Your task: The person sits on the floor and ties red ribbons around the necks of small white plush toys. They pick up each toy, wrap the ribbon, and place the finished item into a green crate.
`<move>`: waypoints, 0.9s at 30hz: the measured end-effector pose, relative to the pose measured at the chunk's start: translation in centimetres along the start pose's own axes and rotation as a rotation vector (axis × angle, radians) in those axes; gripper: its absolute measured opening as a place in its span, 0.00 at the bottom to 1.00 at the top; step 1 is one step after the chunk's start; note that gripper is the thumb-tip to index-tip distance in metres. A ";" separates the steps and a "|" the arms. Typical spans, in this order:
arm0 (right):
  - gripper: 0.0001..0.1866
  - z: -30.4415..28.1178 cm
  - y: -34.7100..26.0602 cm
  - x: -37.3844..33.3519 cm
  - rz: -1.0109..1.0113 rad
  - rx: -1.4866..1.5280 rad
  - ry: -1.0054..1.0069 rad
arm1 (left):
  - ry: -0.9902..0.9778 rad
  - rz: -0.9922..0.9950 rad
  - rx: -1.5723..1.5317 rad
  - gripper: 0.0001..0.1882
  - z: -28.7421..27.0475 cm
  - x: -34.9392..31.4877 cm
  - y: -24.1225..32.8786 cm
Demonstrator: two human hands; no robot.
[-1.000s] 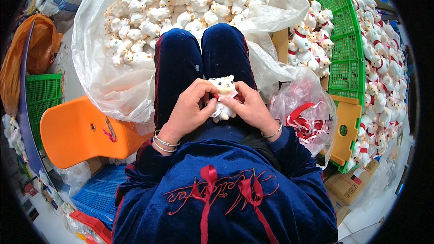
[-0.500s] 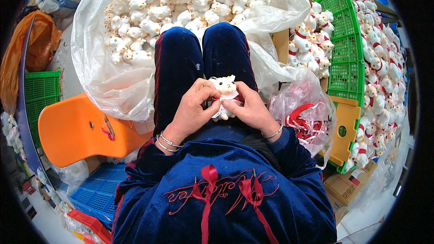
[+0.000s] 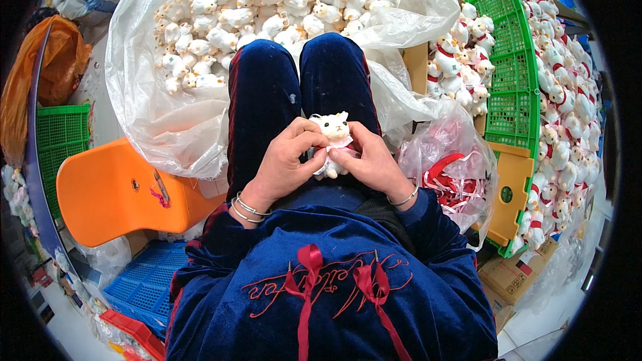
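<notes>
Pinching a small white plush animal [image 3: 332,135] over the lap: left hand [image 3: 286,160] and right hand [image 3: 370,159] both grasp it at the neck. Judged risk: fingertips crowd the pink ribbon [image 3: 341,144]; it may slip loose or tie crooked.

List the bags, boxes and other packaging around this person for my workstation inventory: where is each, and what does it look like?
Large clear plastic bag: ahead of the knees, full of white plush toys.
Small clear bag: right of the right hand, holding red ribbons.
Cardboard boxes: lower right, brown.
Orange bag: far left, crumpled.
No screens or signs visible.
</notes>
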State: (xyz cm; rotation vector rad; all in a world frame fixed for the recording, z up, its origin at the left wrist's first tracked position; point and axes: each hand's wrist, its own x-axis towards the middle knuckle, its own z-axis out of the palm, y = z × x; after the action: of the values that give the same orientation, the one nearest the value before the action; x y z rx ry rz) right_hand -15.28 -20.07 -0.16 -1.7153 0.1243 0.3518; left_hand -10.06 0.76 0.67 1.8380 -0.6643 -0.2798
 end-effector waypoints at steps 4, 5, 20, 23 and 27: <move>0.25 0.0 0.0 0.0 -0.011 -0.048 0.026 | -0.024 -0.015 0.006 0.09 -0.3 0.3 0.4; 0.25 0.0 0.0 0.0 -0.018 -0.061 0.039 | -0.017 -0.002 0.010 0.09 -0.5 0.5 0.7; 0.17 0.4 -1.0 -0.2 -0.021 -0.076 0.073 | 0.035 0.033 0.141 0.06 0.4 0.9 1.2; 0.15 0.5 -0.6 -0.1 -0.043 -0.077 0.087 | 0.045 0.026 0.089 0.04 0.7 0.7 0.9; 0.15 0.4 -0.9 -0.1 -0.003 -0.121 0.091 | 0.040 -0.002 0.052 0.04 1.2 0.5 0.6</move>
State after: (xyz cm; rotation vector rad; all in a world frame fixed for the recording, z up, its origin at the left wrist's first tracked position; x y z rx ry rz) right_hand -15.17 -19.50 0.66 -1.8513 0.1693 0.2839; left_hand -10.40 -0.63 0.89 1.8890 -0.6475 -0.2278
